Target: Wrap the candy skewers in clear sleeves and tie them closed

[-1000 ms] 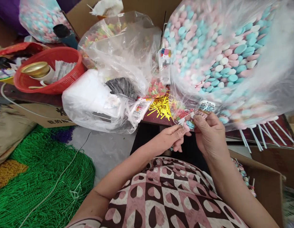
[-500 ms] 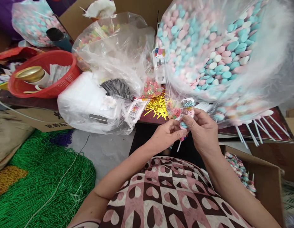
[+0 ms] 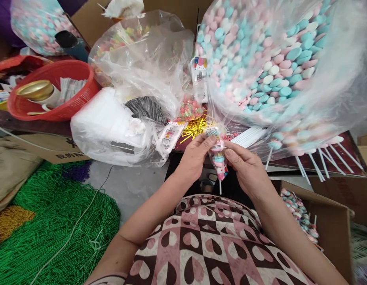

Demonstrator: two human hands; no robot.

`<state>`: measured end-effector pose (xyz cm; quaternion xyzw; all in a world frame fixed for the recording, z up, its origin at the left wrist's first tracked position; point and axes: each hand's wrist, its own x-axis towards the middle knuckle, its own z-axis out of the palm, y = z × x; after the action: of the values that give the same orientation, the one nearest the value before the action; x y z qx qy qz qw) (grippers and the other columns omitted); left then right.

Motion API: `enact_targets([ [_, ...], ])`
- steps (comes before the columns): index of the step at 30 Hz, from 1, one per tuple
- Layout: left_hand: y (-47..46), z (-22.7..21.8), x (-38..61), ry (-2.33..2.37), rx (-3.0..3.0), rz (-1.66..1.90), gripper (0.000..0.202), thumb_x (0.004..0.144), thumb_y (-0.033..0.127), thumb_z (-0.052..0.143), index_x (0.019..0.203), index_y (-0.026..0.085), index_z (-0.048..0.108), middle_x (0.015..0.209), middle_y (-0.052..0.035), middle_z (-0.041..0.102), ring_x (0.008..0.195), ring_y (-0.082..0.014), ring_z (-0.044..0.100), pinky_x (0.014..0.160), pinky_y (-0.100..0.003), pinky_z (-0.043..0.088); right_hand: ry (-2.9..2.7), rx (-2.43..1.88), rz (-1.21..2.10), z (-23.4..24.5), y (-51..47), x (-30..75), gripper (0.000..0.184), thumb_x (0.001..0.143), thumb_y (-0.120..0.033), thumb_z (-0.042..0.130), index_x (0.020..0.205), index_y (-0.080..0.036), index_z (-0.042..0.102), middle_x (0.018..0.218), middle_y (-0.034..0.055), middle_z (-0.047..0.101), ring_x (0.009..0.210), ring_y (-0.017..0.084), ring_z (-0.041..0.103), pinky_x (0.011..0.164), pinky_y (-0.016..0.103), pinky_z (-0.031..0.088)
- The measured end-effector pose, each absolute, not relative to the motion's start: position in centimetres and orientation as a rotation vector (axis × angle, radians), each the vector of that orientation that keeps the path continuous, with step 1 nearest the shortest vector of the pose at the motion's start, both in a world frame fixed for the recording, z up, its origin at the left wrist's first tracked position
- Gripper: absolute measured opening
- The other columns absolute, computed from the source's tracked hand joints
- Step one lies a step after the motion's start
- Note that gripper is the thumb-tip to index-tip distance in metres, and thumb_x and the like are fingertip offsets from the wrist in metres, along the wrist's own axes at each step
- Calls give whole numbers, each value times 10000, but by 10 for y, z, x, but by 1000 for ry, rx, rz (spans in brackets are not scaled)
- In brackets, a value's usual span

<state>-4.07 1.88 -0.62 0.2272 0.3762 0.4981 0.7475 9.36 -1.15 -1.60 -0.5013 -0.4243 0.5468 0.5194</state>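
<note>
Both of my hands pinch one candy stick in a small clear bag (image 3: 219,162) just in front of the table edge. My left hand (image 3: 195,158) grips the top of the bag with its printed label. My right hand (image 3: 245,170) holds the bag's side with thumb and forefinger. The white stick points down toward my lap. A pile of yellow twist ties (image 3: 194,128) lies on the table just beyond my left hand.
A huge clear bag of pink, blue and white candies on sticks (image 3: 260,59) fills the right. A red basket (image 3: 49,93) holds a gold tape roll at left. Crumpled plastic bags (image 3: 118,122) sit in the middle. A cardboard box of wrapped candies (image 3: 302,213) stands at my right, green mesh (image 3: 52,221) at left.
The bagged candy has moved left and turned upright, stick down. My left hand rose to grip its top; my right hand shifted left and lower.
</note>
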Motion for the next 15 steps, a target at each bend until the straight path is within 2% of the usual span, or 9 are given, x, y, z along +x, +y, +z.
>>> enact_targets([
  [2,22,-8,-38,746,433,1218,194,757,289,724,871,175,617,827,25,643,744,-80,598,741,-211,462,-988,-1227,1339,-17,-18,94,289,778,-360,734,1058,-290,735,1038,-9,740,940,176,659,857,337,522],
  [5,23,-11,-35,670,386,1300,178,797,291,689,901,186,590,851,14,655,784,-97,630,728,-219,472,-1001,-1270,1393,-20,-28,93,348,747,-360,757,1081,-270,727,983,-4,746,810,161,662,782,329,547],
  [8,22,-11,-34,645,362,1320,214,787,289,706,923,192,573,851,4,661,809,-114,651,736,-232,486,-1040,-1357,1327,-26,-35,94,277,769,-373,731,1010,-238,752,810,-14,730,640,137,612,647,294,531],
  [10,20,-9,-34,656,356,1329,236,766,292,727,902,185,567,837,3,659,798,-116,655,735,-235,492,-1086,-1392,1266,-29,-37,95,222,794,-372,707,952,-227,762,710,-24,698,593,127,576,601,271,494],
  [13,18,-6,-35,695,342,1290,258,732,295,749,864,176,562,753,29,625,729,-116,656,710,-242,500,-1085,-1351,1316,-28,-38,94,171,802,-365,701,855,-210,751,665,-28,665,596,116,560,597,248,464],
  [15,18,-3,-34,733,326,1262,247,726,293,742,858,183,565,700,50,592,688,-114,653,689,-244,500,-972,-1303,1469,-25,-38,91,180,790,-369,712,862,-204,722,690,-24,663,588,113,575,576,240,465],
])
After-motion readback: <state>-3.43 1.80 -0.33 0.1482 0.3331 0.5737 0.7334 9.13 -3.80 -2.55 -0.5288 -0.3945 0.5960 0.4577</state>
